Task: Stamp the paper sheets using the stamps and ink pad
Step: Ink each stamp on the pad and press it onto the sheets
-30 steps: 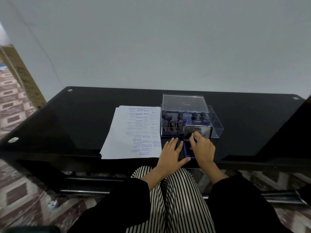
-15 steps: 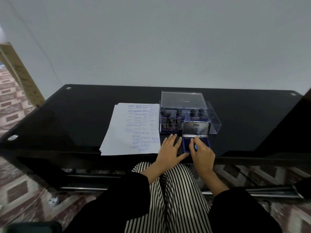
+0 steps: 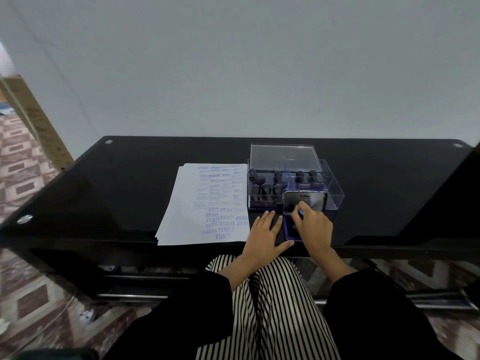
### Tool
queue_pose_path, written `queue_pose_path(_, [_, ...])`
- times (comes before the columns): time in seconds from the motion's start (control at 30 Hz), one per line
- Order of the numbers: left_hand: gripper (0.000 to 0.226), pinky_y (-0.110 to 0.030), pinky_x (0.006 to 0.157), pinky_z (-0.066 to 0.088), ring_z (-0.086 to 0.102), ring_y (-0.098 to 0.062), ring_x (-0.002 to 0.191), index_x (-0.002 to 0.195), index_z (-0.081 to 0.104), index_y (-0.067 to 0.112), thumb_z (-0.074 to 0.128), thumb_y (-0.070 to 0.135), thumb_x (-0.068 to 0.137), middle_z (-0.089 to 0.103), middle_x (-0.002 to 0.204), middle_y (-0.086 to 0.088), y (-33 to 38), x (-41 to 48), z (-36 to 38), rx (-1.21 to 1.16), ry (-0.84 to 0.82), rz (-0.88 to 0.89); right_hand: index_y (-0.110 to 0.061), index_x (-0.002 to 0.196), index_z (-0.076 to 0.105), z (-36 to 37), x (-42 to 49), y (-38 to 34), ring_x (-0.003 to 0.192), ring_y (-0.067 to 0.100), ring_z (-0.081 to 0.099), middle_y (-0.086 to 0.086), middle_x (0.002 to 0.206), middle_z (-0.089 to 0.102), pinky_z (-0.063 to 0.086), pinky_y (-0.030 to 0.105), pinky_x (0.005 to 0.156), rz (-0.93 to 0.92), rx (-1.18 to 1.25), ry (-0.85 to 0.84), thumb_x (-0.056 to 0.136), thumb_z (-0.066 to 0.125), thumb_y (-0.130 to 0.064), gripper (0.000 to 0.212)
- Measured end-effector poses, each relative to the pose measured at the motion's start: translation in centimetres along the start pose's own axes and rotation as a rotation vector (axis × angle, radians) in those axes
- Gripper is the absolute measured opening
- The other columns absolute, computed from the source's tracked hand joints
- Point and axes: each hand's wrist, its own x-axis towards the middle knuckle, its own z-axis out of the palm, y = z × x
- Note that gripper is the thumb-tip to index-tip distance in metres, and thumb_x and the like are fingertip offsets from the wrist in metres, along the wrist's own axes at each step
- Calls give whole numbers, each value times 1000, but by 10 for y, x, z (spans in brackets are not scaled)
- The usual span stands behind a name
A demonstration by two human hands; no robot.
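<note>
A stack of paper sheets (image 3: 192, 203), covered in blue stamp marks, lies on the black glass table (image 3: 124, 183). To its right stands a clear plastic box (image 3: 335, 196) holding several dark-handled stamps (image 3: 265, 190). In front of the box sits the blue ink pad (image 3: 288, 228), with its dark lid (image 3: 315, 198) raised. My left hand (image 3: 262, 235) rests flat on the table, its thumb touching the pad's left corner. My right hand (image 3: 315, 227) covers most of the pad. Its curled fingertips pinch the lower part of the lid, and a small blue spot shows at them.
The box's clear lid (image 3: 283, 154) stands propped behind it. The table's front edge runs just below my hands, with my striped lap (image 3: 272, 307) beneath it. A grey wall rises behind the table, and patterned floor tiles (image 3: 23, 178) show at left.
My right hand has moved up from the pad's inked base to the raised lid. My left hand has stayed flat on the table.
</note>
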Motion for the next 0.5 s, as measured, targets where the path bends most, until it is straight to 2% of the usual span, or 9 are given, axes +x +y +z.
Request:
queue_pose_path(0.17, [110,-32,116,-5,-2,-21,146,150,16,13,0,78,63,8,158,-9,-1,1,-1,-28,-21,-2,-8,63,55,-3,1,-2,31,25,48,8,37,48,25,20,36,22,-10,-50,74,76,-10,23])
queue_pose_path(0.27, [98,-33,117,-4,-2,-21,146,150,14,10,20,75,76,7,158,-9,2,0,-9,-65,-71,-26,-9,77,57,-6,9,-2,52,27,57,11,56,58,31,27,46,63,-45,-163,91,56,-21,19])
queue_pose_path(0.37, [81,-32,118,6,6,-20,145,149,13,5,51,47,91,9,157,-8,0,0,-19,-204,-69,-43,-12,80,54,-13,18,-6,59,23,51,5,64,53,32,27,52,63,-78,-266,96,45,-27,24])
queue_pose_path(0.43, [71,-27,116,17,19,-19,142,147,21,6,56,32,92,18,154,-8,-4,0,-29,-345,11,-42,-14,77,51,-18,23,-14,61,24,52,5,65,54,33,28,53,59,-42,-248,95,45,-27,23])
queue_pose_path(0.5, [54,-25,111,26,35,-18,133,140,36,5,57,17,91,36,144,-10,-14,-2,-40,-427,149,-26,-12,73,46,-23,31,-26,59,25,47,6,63,51,30,29,52,57,12,-214,95,45,-24,26])
